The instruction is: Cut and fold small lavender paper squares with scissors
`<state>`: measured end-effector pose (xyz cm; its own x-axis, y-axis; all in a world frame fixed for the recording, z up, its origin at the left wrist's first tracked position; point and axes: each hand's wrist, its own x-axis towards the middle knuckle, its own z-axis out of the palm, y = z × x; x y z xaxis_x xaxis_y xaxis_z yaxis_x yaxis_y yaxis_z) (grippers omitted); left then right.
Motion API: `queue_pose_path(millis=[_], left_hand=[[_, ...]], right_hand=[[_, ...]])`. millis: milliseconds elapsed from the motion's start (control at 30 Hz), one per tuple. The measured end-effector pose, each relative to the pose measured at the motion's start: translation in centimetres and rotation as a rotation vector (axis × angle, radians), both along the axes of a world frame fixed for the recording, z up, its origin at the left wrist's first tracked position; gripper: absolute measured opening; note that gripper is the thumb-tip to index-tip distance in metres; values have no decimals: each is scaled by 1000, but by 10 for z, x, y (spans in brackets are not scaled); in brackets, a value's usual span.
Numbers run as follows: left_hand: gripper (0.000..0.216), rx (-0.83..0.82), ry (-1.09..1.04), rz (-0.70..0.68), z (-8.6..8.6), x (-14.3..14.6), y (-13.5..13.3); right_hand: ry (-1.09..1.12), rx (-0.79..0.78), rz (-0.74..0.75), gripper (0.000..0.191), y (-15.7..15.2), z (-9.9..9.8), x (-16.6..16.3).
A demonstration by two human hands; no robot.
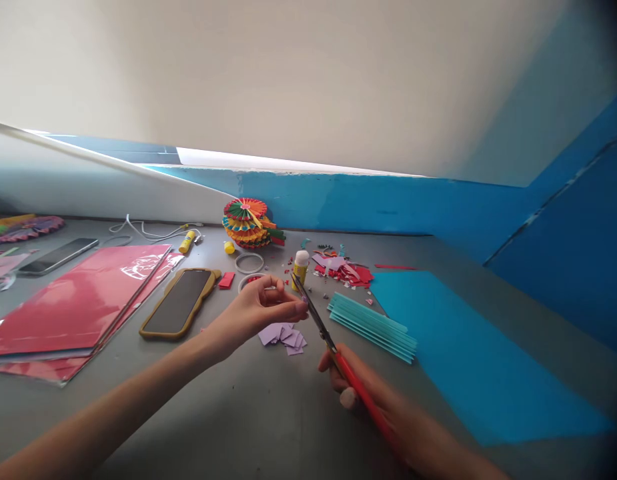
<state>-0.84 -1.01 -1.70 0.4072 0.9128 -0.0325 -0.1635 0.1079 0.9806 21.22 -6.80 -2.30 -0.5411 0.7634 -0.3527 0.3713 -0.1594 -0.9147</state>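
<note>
My right hand [365, 387] is closed around the red handles of a pair of scissors [324, 331], whose dark blades point up and to the left. Beside the blade tips, my left hand [268, 301] is closed in a pinch. Whatever lies between its thumb and finger is too small to make out. Small lilac paper pieces [287, 337] lie on the table below that hand. Just behind the blades stands an uncapped glue stick [301, 267]. To the right rests a pleated light-teal paper [373, 327], partly beside a large blue sheet [468, 353].
Red and lilac paper scraps [345, 270] litter the table behind the scissors. Folded paper rosettes [245, 223] are stacked by the blue wall. At left are a phone in a brown case [181, 303], red paper packs [73, 300], another phone [61, 257] and a yellow glue stick [187, 242].
</note>
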Motion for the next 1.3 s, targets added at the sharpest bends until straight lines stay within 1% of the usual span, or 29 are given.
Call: queue_pose_path(millis=[200, 400, 500, 567, 633, 833, 1033, 1300], left_hand=[[29, -6, 24, -7, 4, -3, 3], [34, 5, 29, -1, 3, -5, 7], [35, 2, 38, 1, 2, -5, 8], [35, 2, 38, 11, 2, -5, 9], [35, -2, 36, 25, 3, -5, 9], [34, 11, 47, 34, 3, -6, 9], [36, 36, 47, 48, 1, -7, 11], [38, 51, 87, 52, 4, -8, 10]], right_hand=[[9, -3, 26, 27, 3, -3, 4], [-35, 56, 40, 30, 5, 1, 4], [-13, 21, 58, 31, 5, 2, 5], [17, -29, 53, 27, 4, 2, 5], [33, -45, 42, 24, 4, 0, 6], [-13, 47, 63, 32, 4, -1, 8], [-15, 46, 69, 35, 3, 1, 8], [-37, 40, 55, 32, 3, -1, 7]])
